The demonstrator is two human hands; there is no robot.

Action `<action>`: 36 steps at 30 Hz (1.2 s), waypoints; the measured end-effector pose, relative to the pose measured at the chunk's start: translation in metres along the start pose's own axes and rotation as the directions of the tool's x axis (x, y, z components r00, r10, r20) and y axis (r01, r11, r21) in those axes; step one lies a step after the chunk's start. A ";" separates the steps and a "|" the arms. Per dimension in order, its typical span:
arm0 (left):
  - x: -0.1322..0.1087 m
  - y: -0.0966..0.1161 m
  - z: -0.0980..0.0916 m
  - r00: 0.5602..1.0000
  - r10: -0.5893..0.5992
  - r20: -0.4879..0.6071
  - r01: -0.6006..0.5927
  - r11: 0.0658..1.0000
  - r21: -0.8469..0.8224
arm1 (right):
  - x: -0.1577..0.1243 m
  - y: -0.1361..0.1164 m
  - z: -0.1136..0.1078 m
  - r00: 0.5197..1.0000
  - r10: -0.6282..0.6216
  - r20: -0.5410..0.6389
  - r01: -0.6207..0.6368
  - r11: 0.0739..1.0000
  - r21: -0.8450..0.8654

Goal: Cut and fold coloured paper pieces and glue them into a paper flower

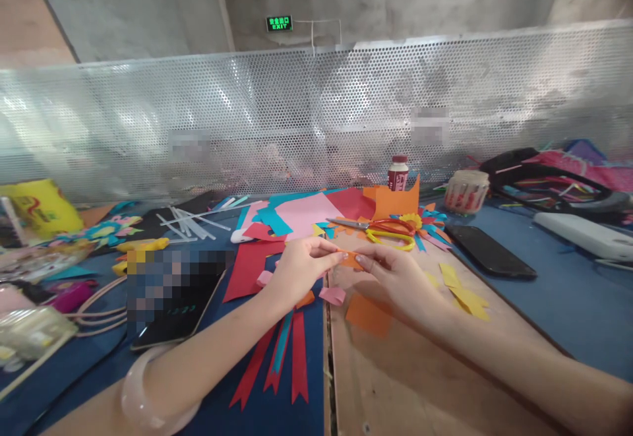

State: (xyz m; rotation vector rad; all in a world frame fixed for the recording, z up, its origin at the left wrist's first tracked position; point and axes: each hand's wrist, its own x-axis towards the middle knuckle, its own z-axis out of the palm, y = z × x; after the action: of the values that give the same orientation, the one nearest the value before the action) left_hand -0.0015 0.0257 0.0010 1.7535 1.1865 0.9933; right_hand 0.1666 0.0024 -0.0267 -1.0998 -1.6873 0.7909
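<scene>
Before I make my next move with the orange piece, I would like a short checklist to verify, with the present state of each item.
1. Left hand pinches one end of the orange piece: ok.
2. Right hand pinches the other end: ok.
3. Scissors are laid down, in neither hand: ok.
4. Surface just below the hands in the picture is free of loose paper: not ok; a pink piece and an orange sheet lie there.
5. Bottle stands upright with its cap on: ok.
6. Ends of the orange piece are even: cannot tell; both hands cover them.
</scene>
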 end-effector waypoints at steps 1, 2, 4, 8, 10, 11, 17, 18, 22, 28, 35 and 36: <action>0.000 0.000 0.000 1.000 -0.010 0.003 0.010 1.000 0.003 | 0.001 0.001 0.000 1.000 0.002 0.010 -0.002 1.000 0.005; 0.000 -0.001 -0.001 1.000 -0.018 0.004 0.018 1.000 0.006 | 0.001 0.001 -0.001 1.000 0.003 0.018 -0.003 1.000 0.014; 0.000 -0.001 -0.001 0.999 -0.033 0.003 0.033 0.999 0.005 | 0.001 0.002 -0.001 0.999 0.002 0.033 -0.003 0.999 0.034; 0.000 0.000 0.000 0.999 -0.047 -0.002 0.047 0.999 -0.014 | 0.000 -0.001 -0.002 0.998 -0.008 0.055 0.006 0.999 0.039; 0.000 0.000 0.001 1.000 -0.025 0.005 0.025 1.000 0.004 | -0.001 -0.004 -0.002 0.998 -0.022 0.063 0.021 1.000 0.013; 0.000 0.000 0.001 1.000 -0.007 0.014 0.007 1.000 0.018 | -0.001 -0.005 -0.002 0.998 -0.034 0.062 0.034 0.999 -0.001; -0.002 -0.007 0.003 0.996 0.042 0.079 -0.046 0.998 0.043 | -0.001 -0.008 -0.001 0.997 -0.063 0.038 0.063 0.998 -0.014; -0.002 -0.008 0.003 0.996 0.041 0.083 -0.045 0.998 0.044 | 0.000 -0.009 -0.001 0.998 -0.057 0.033 0.058 0.998 -0.023; -0.003 -0.008 0.003 0.995 0.036 0.096 -0.041 0.998 0.053 | 0.000 -0.010 -0.001 0.997 -0.076 0.029 0.079 0.993 -0.087; -0.003 -0.007 0.004 0.988 0.092 0.127 -0.101 0.993 0.065 | -0.002 -0.008 0.001 0.991 -0.128 -0.035 0.115 0.958 -0.264; -0.001 -0.012 0.005 0.982 0.140 0.124 -0.149 0.986 0.075 | -0.002 -0.009 -0.002 0.989 -0.145 0.017 0.144 0.955 -0.259; -0.001 -0.012 0.005 0.982 0.144 0.124 -0.154 0.985 0.075 | -0.002 -0.010 -0.002 0.989 -0.149 0.018 0.149 0.955 -0.256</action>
State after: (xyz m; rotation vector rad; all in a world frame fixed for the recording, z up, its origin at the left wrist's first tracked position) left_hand -0.0016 0.0274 -0.0119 1.9642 1.0476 0.9227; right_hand 0.1660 -0.0029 -0.0182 -1.1289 -1.8845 0.4846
